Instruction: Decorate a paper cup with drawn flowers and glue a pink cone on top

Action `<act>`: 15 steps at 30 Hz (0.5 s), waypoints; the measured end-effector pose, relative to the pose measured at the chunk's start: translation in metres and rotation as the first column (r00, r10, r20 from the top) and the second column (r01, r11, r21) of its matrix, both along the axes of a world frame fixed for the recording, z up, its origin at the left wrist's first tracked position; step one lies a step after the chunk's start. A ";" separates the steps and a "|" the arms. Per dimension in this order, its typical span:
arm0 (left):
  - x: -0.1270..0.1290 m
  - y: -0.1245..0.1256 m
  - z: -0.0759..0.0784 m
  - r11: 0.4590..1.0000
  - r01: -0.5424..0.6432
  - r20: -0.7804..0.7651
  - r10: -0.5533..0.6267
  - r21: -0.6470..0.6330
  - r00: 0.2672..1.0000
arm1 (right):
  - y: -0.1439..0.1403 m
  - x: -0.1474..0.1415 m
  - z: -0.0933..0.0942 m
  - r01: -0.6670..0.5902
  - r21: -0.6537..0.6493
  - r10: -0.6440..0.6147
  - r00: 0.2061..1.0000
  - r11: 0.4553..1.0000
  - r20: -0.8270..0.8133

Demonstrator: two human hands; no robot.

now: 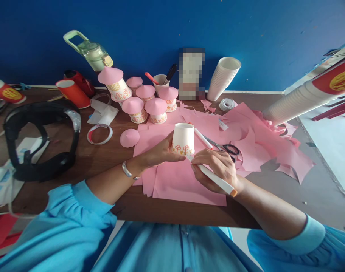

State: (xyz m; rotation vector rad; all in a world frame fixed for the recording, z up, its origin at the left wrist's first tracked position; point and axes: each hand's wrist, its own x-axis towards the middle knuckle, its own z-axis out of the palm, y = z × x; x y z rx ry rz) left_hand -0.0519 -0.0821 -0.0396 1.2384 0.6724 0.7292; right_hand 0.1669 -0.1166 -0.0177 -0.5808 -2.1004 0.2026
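Brown tabletop [138, 210] | left grip [162, 151], partly hidden, clamped on cup [184, 136] | right grip [216, 168] on marker [219, 181]

We count six cone-topped cups [156, 107], one held cup [184, 136], one loose pink cone [129, 138], two tall stacks of nested cups [224, 78], two white markers [218, 179], one pair of scissors [218, 146] and one green bottle [93, 56]

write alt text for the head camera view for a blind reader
The left hand holds a white paper cup with drawn flowers; the right hand holds a marker at its lower edge. Behind stand decorated cups with pink cone tops; pink paper lies below.
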 end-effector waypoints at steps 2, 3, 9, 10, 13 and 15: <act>0.000 0.000 0.000 1.000 -0.002 0.009 0.002 0.003 1.000 | 0.000 0.001 0.001 -0.007 0.015 0.007 1.000 1.000 -0.029; 0.000 0.000 0.000 1.000 -0.003 0.012 0.003 0.002 1.000 | 0.000 0.001 0.001 -0.002 0.017 0.003 0.999 1.000 -0.034; 0.000 -0.001 0.002 1.000 0.005 0.067 -0.003 -0.025 0.998 | -0.001 0.002 0.003 0.004 0.011 -0.003 1.000 1.000 -0.026; 0.000 -0.001 0.002 0.999 0.011 0.077 -0.009 -0.034 0.997 | -0.001 0.002 0.003 0.003 0.014 -0.003 1.000 1.000 -0.031; -0.001 0.000 0.001 0.998 0.033 0.103 -0.026 -0.062 0.994 | 0.000 0.003 0.001 0.028 0.020 -0.027 0.998 0.999 -0.059; -0.001 0.001 -0.001 0.996 0.030 0.119 -0.020 -0.082 0.993 | 0.001 0.004 -0.001 0.078 0.010 -0.076 0.993 0.997 -0.087</act>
